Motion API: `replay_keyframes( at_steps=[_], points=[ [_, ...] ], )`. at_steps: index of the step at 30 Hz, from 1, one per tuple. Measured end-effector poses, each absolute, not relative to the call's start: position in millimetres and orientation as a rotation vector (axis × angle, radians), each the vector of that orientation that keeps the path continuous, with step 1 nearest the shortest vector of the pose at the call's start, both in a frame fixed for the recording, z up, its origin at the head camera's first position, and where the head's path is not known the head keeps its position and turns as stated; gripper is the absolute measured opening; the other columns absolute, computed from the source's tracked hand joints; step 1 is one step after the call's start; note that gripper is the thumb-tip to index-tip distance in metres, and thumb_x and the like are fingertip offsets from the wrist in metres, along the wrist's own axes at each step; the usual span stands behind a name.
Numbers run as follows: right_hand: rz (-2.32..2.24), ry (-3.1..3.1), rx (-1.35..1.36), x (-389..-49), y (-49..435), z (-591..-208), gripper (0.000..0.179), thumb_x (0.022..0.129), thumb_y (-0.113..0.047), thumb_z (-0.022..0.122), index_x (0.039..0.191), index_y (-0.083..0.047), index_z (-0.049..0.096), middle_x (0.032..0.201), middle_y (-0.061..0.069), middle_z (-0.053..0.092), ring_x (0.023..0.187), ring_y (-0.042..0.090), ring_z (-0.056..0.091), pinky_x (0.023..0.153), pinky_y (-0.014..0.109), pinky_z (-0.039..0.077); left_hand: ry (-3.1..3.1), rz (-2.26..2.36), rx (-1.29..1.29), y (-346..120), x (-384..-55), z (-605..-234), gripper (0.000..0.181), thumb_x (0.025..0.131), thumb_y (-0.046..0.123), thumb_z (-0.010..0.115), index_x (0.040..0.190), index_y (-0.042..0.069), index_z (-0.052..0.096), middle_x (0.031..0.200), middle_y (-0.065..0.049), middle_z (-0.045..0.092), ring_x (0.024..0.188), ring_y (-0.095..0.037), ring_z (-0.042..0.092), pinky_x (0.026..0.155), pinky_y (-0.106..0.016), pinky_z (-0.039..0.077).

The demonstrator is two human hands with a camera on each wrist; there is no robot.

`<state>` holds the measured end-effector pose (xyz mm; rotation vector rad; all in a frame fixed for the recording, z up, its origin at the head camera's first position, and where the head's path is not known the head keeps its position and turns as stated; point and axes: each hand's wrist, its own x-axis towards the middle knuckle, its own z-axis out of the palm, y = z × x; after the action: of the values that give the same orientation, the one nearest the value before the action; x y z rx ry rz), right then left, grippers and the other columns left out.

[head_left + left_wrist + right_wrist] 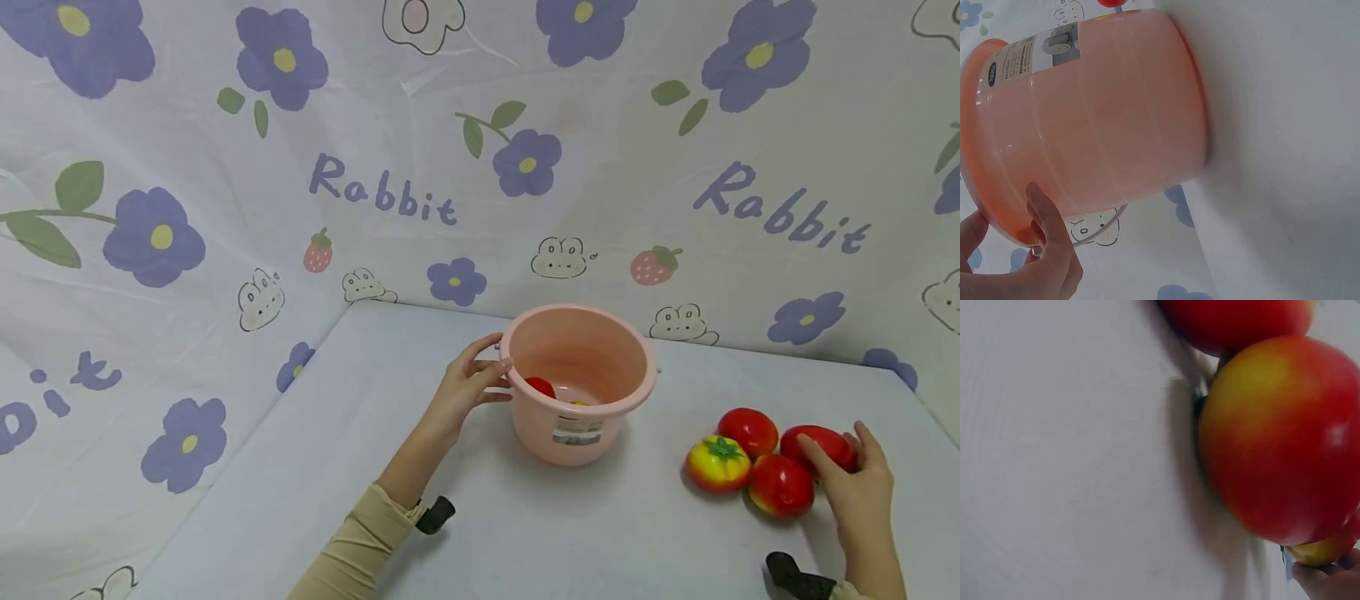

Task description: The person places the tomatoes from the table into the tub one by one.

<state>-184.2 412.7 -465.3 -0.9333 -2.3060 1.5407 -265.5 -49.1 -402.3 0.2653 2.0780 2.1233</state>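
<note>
A pink plastic bucket (572, 433) stands upright on the white table, a red thing (540, 387) and a bit of yellow visible inside it. My left hand (471, 385) grips the left side of its rim; in the left wrist view the thumb and fingers (1047, 215) straddle that rim beside the wire handle. At the right, my right hand (858, 475) holds the rearmost-right red tomato (817, 446) between thumb and fingers. Beside it lie a yellow-red tomato with green leaves (717, 464), a red tomato (747, 431) and a red-and-yellow tomato (780, 486), which fills much of the right wrist view.
A white cloth printed with purple flowers and rabbits (558, 258) hangs behind and left of the table (315, 467). The bucket carries a paper label (577, 430) on its front. Black straps or mounts (435, 515) sit at both wrists.
</note>
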Motion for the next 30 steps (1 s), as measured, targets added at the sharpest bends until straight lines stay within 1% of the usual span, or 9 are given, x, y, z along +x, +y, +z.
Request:
replay_keyframes(
  at_steps=[11, 16, 23, 30],
  points=[
    [1.542, -2.269, -0.892, -191.0, 400.2, -441.2, 0.081, 0.097, -0.043, 0.053, 0.155, -0.036, -0.003, 0.166, 0.003, 0.004, 0.154, 0.03, 0.007, 0.118, 0.053, 0.023, 2.064, 2.129, 0.256, -50.0, -264.9, -402.3, 0.053, 0.094, 0.029, 0.066, 0.143, 0.028, 0.047, 0.116, -0.015, 0.064, 0.09, -0.016, 0.07, 0.089, -0.04, 0.059],
    [1.566, -2.27, -0.848, -195.5, 390.3, -431.5, 0.083, 0.095, -0.047, 0.055, 0.155, -0.04, -0.002, 0.166, 0.0, 0.005, 0.154, 0.029, 0.008, 0.118, 0.053, 0.026, 2.065, 2.13, 0.261, -50.0, -264.5, -402.6, 0.053, 0.094, 0.029, 0.065, 0.143, 0.028, 0.046, 0.117, -0.015, 0.064, 0.092, -0.017, 0.07, 0.089, -0.04, 0.059],
    [1.592, -2.289, -0.744, -206.9, 369.7, -411.4, 0.084, 0.094, -0.049, 0.057, 0.155, -0.04, 0.001, 0.166, 0.001, 0.008, 0.154, 0.03, 0.01, 0.118, 0.052, 0.026, 2.071, 2.128, 0.264, -49.7, -265.3, -403.5, 0.053, 0.094, 0.03, 0.065, 0.143, 0.027, 0.046, 0.117, -0.015, 0.064, 0.094, -0.02, 0.07, 0.089, -0.039, 0.059],
    [1.663, -2.229, -0.659, -224.9, 346.5, -389.0, 0.085, 0.092, -0.048, 0.06, 0.155, -0.039, 0.005, 0.165, -0.003, 0.014, 0.153, 0.024, 0.015, 0.121, 0.046, 0.024, 2.054, 2.138, 0.261, -49.1, -265.8, -401.8, 0.051, 0.094, 0.028, 0.065, 0.142, 0.026, 0.048, 0.117, -0.015, 0.064, 0.094, -0.02, 0.069, 0.09, -0.041, 0.059]
  ],
)
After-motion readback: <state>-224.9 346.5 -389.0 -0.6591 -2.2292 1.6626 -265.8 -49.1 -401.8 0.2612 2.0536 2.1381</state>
